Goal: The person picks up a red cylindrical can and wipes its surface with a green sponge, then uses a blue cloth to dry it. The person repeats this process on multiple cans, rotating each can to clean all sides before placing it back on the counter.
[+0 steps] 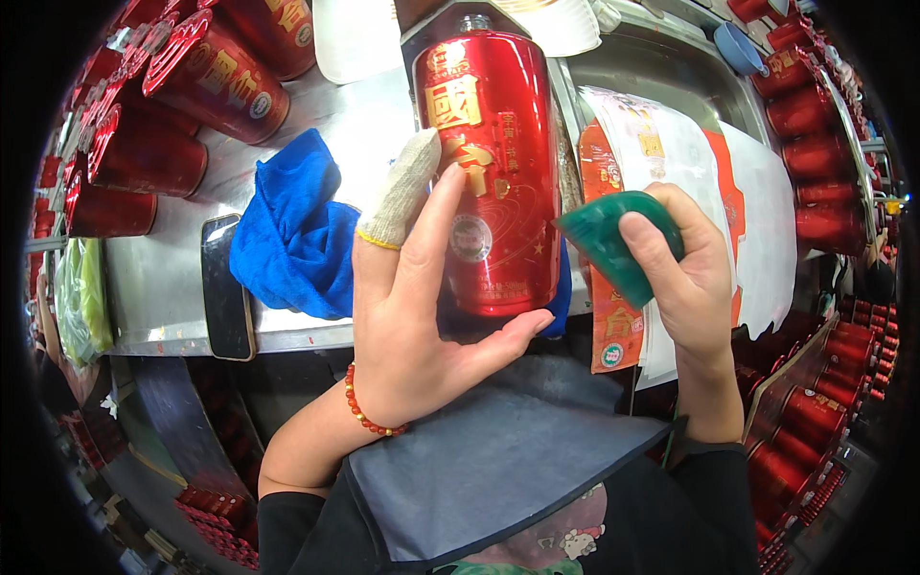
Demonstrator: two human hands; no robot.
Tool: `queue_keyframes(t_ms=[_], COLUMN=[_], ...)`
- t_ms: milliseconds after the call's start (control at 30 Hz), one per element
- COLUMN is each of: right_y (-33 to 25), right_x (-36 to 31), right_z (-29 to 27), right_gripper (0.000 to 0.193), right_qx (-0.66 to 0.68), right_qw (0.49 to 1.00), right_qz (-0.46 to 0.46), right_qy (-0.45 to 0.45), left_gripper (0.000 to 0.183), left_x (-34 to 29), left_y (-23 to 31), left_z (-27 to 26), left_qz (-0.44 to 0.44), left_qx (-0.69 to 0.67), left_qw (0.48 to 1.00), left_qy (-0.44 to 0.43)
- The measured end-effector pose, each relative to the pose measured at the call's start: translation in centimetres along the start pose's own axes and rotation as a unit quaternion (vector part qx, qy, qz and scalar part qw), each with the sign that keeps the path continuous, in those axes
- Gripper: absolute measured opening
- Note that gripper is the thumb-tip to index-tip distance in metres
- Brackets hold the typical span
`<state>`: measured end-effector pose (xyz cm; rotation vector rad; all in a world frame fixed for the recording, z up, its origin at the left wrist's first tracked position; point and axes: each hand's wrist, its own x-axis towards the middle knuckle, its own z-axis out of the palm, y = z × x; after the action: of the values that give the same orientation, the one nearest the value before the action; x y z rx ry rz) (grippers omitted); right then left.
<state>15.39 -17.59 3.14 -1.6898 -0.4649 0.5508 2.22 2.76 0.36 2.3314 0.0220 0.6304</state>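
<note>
A glossy red bottle [522, 144] with gold characters and a clear neck lies in front of me, neck pointing away. My left hand [407, 297] is spread at its left and near end: the fingers reach along its side, the index fingertip over the gold lettering, the thumb stretched out beside the base. One finger wears a knitted finger cover [402, 192] with a yellow edge. Right of the bottle, my right hand [685, 264] pinches a dark green scraper [623, 240], thumb on top and fingers behind. The scraper's pointed corner is close to the bottle's right side.
Left of the bottle lie a crumpled blue cloth [297, 230] and a black phone [227, 287]. Printed red-and-white sheets [661, 172] lie at the right. Several red bottles or cans [216, 77] stand at the left; more [815, 144] line the right. A metal basin [661, 67] is beyond the sheets.
</note>
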Motion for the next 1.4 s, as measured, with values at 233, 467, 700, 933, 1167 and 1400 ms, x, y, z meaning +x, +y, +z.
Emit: queue_keyframes(t_ms=[233, 467, 700, 933, 1167, 1400], right_y=[-0.3, -0.7, -0.7, -0.6, 0.0, -0.1], right_x=[0.5, 1.4, 2.1, 1.5, 1.4, 1.6], right_z=[0.1, -0.1, 0.1, -0.3, -0.4, 0.0], right_gripper=[0.018, 0.017, 0.017, 0.016, 0.020, 0.019], right_qx=[-0.027, -0.010, 0.014, 0.014, 0.049, 0.045], right_qw=[0.999, 0.996, 0.993, 0.996, 0.997, 0.996], right_qz=[-0.007, 0.019, 0.001, -0.009, -0.006, -0.017], right_qy=[-0.029, -0.087, -0.113, -0.090, -0.067, -0.069], left_gripper=[0.065, 0.045, 0.041, 0.018, 0.015, 0.013], left_x=[0.6, 1.9, 3.2, 3.6, 3.4, 2.8], left_y=[0.4, 0.6, 1.5, 2.0, 1.1, 0.2], left_z=[0.0, 0.5, -0.2, -0.5, -0.8, -1.7], left_qz=[0.019, 0.046, 0.036, 0.034, -0.044, -0.161], left_qx=[0.017, 0.043, 0.127, 0.154, -0.022, -0.161], left_qw=[0.999, 0.998, 0.991, 0.987, 0.998, 0.973], left_qy=[0.022, 0.031, 0.013, 0.022, 0.029, 0.031])
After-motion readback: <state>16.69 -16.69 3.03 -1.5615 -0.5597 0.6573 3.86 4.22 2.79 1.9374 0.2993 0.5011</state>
